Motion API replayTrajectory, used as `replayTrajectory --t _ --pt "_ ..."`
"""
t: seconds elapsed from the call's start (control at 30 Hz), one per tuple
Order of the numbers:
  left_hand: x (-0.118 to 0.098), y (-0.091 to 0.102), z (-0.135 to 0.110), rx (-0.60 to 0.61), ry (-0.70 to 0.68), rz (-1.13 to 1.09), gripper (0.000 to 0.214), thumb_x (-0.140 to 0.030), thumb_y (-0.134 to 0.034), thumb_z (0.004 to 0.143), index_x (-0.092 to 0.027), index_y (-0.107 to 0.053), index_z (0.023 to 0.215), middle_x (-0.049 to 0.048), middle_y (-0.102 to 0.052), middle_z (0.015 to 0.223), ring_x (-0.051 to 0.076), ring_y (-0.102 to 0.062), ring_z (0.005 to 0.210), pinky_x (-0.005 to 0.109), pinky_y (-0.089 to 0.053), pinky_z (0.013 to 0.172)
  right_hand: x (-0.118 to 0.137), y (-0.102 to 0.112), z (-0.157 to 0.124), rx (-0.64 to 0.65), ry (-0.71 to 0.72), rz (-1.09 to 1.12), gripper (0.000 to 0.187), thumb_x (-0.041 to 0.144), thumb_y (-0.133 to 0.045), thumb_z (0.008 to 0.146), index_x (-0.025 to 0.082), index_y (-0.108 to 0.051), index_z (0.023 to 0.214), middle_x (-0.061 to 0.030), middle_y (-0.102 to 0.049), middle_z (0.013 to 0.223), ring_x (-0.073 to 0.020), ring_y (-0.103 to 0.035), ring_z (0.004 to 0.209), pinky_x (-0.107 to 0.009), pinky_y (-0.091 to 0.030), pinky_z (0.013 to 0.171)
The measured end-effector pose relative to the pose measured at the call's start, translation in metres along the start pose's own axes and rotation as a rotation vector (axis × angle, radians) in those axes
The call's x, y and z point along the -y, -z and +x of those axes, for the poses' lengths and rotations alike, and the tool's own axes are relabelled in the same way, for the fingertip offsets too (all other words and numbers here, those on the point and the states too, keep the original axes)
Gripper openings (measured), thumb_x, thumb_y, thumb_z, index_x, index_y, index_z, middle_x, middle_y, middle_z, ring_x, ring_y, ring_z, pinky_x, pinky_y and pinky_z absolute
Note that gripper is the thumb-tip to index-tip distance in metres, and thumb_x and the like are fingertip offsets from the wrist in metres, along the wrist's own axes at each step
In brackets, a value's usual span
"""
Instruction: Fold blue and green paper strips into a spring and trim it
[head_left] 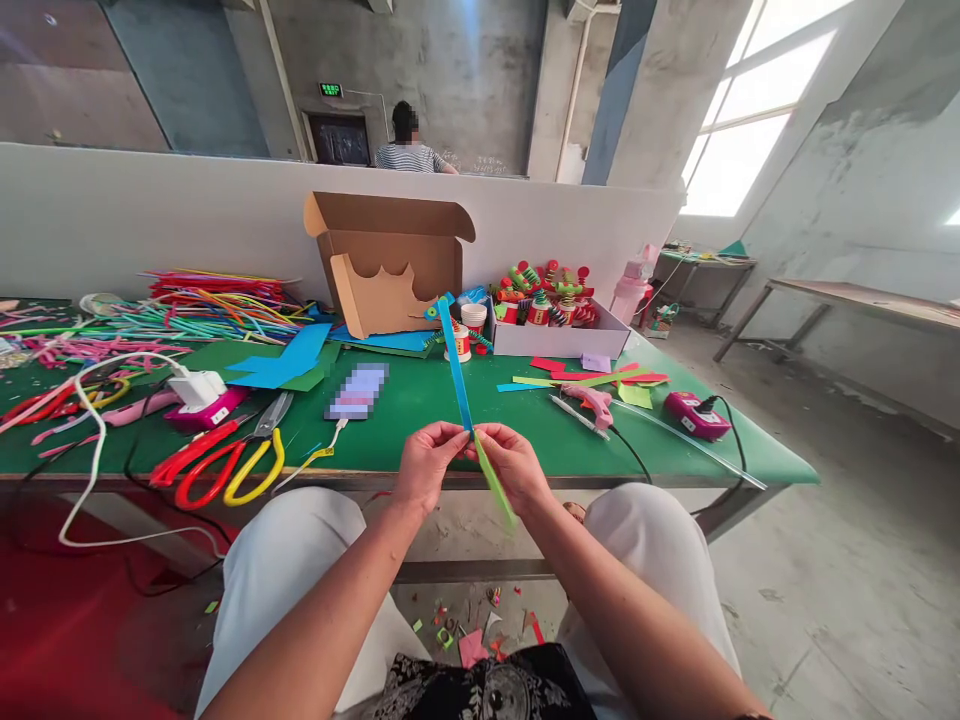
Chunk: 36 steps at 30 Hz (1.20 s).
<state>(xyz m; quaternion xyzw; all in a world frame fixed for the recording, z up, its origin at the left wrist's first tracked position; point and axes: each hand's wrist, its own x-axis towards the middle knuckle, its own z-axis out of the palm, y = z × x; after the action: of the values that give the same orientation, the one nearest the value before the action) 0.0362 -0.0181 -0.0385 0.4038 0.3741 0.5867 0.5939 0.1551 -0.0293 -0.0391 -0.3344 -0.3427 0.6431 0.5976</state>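
You hold a blue strip (pixel 457 370) and a lime-green strip (pixel 493 480) up in front of you at the near edge of the green tabletop (pixel 409 410), between your knees. The blue strip's long axis runs away from you, its far end leaning a little left and crossing in front of a paper-cup figure (pixel 465 347). The lime strip points the opposite way, back toward you, its free end slanting down and to the right. The two meet at your fingertips, nearly in one line; which lies on top there, you cannot tell.

Your left hand (pixel 433 465) has thumb and forefinger pressed together, pinching the blue strip's near end. Your right hand (pixel 511 462) pinches the lime strip's upper end the same way, its fingertips just beside the left ones. On both hands the other fingers curl in, partly hidden from view
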Motion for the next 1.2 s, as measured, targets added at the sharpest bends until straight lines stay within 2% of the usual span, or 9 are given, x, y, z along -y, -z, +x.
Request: replayTrajectory --t 0.17,0.37,0.53,0.7,0.87,0.93,1.07,1.2 --pt "0.002 -0.001 0.0 -0.019 0.007 -0.011 0.032 -0.037 -0.085 0.047 -0.014 -0.069 0.062 0.0016 -0.067 0.058 0.012 -0.058 0.053 0.025 -0.046 0.056 -0.002 -0.005 -0.002 -0.042 0.044 0.014 0.029 0.037 -0.087 0.051 0.018 -0.07 0.066 0.0015 -0.067 0.063 -0.0099 -0.059 0.057 -0.025 -0.051 0.062" --pt "0.003 -0.004 -0.001 -0.043 0.027 -0.077 0.032 -0.03 -0.087 0.04 -0.013 -0.069 0.06 0.0018 -0.067 0.056 0.012 -0.058 0.052 0.027 -0.049 0.057 -0.006 -0.006 -0.003 -0.082 0.104 -0.05 0.025 0.037 -0.084 0.057 0.019 -0.069 0.067 0.0017 -0.065 0.06 -0.0102 -0.058 0.054 -0.026 -0.05 0.061" --pt "0.005 -0.004 -0.001 -0.015 -0.019 -0.034 0.031 -0.033 -0.086 0.044 -0.014 -0.07 0.063 0.002 -0.068 0.057 0.015 -0.061 0.053 0.033 -0.053 0.061 -0.011 -0.004 -0.001 -0.11 0.163 -0.131 0.025 0.038 -0.08 0.059 0.019 -0.072 0.073 -0.0004 -0.07 0.065 -0.0142 -0.062 0.057 -0.031 -0.053 0.064" --pt "0.008 0.0 0.002 -0.008 -0.055 0.033 0.03 -0.034 -0.085 0.049 -0.014 -0.07 0.067 0.0019 -0.068 0.059 0.017 -0.063 0.056 0.035 -0.054 0.065 -0.009 -0.001 -0.001 -0.113 0.164 -0.168 0.025 0.038 -0.08 0.058 0.019 -0.072 0.072 -0.0013 -0.072 0.066 -0.0166 -0.065 0.058 -0.034 -0.056 0.067" --pt "0.008 0.001 0.001 0.092 -0.038 0.026 0.034 -0.036 -0.083 0.056 -0.016 -0.069 0.08 0.003 -0.072 0.073 0.019 -0.067 0.071 0.036 -0.052 0.078 -0.005 -0.001 -0.001 -0.148 0.215 -0.145 0.024 0.038 -0.079 0.06 0.019 -0.071 0.073 -0.0005 -0.07 0.064 -0.017 -0.065 0.059 -0.035 -0.056 0.068" --pt "0.006 0.0 0.0 0.106 -0.043 -0.002 0.033 -0.035 -0.083 0.058 -0.017 -0.067 0.08 0.0014 -0.071 0.075 0.018 -0.067 0.074 0.034 -0.052 0.08 -0.005 -0.003 -0.001 -0.148 0.219 -0.14 0.024 0.038 -0.079 0.06 0.02 -0.069 0.072 -0.0004 -0.07 0.065 -0.017 -0.065 0.059 -0.034 -0.056 0.066" --pt "0.006 -0.001 -0.001 0.088 -0.047 -0.03 0.029 -0.037 -0.081 0.06 -0.016 -0.063 0.067 -0.0011 -0.065 0.065 0.015 -0.064 0.066 0.032 -0.053 0.074 -0.007 -0.004 -0.001 -0.116 0.191 -0.122 0.024 0.037 -0.08 0.059 0.02 -0.067 0.071 0.0006 -0.069 0.065 -0.0155 -0.063 0.058 -0.032 -0.055 0.066" --pt "0.005 0.001 0.001 0.088 -0.07 0.014 0.029 -0.039 -0.08 0.06 -0.015 -0.066 0.066 0.0 -0.066 0.064 0.013 -0.06 0.062 0.028 -0.051 0.067 -0.004 -0.003 -0.002 -0.077 0.129 -0.121 0.025 0.035 -0.082 0.057 0.019 -0.068 0.07 0.0016 -0.068 0.064 -0.0129 -0.061 0.058 -0.028 -0.052 0.066"
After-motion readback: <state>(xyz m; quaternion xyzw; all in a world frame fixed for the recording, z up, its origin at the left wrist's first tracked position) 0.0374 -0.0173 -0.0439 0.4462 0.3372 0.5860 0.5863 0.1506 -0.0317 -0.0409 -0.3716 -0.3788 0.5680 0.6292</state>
